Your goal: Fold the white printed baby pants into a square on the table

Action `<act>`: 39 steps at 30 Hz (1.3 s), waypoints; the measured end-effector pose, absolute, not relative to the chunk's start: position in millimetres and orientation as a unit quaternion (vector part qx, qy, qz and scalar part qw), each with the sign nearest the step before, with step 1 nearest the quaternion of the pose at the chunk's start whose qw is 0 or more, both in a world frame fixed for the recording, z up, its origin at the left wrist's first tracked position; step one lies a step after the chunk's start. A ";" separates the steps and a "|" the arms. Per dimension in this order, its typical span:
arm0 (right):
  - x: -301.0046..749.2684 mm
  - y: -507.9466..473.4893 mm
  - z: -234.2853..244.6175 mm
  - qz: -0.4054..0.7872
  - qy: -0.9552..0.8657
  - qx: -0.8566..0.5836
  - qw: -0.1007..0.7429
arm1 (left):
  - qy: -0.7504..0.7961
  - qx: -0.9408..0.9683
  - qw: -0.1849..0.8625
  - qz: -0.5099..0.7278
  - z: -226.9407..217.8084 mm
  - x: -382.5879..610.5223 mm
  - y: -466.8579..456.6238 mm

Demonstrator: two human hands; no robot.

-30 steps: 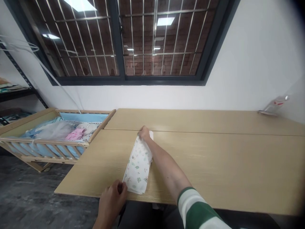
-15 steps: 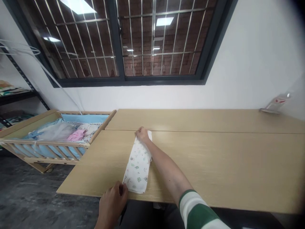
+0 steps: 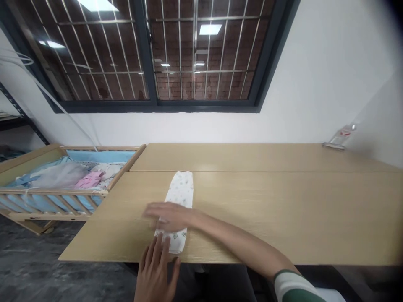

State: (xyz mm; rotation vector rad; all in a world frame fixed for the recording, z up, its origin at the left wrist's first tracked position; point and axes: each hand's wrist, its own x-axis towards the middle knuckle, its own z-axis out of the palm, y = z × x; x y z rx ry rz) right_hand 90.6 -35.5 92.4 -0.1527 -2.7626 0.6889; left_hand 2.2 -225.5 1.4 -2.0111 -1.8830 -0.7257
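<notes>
A white cloth (image 3: 181, 188) with small green prints lies folded into a long narrow strip on the wooden table (image 3: 270, 209), running from the front edge back to the seam. My right hand (image 3: 170, 216) is over its middle, fingers stretched out to the left and blurred by motion; whether the palm touches the fabric I cannot tell. At the table's front edge my left hand (image 3: 155, 268) is spread open, its fingertips at the near left corner of the cloth. Part of the strip is hidden beneath the right hand.
A wooden crib (image 3: 125, 172) with blue lining stands left of the table, with a pink cloth (image 3: 90, 179) and other fabrics inside. A clear bottle-like object (image 3: 341, 136) leans by the wall at the back right. A barred window (image 3: 151, 63) is above.
My right hand has let go of the cloth's far end and moved toward me over its middle. My left hand has opened from a pinch at the near corner. The view has shifted slightly right.
</notes>
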 end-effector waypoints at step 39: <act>116.1 138.2 41.2 0.030 -0.936 -0.336 0.097 | -0.587 -0.743 0.244 -0.211 -15.2 -4.3 -234.4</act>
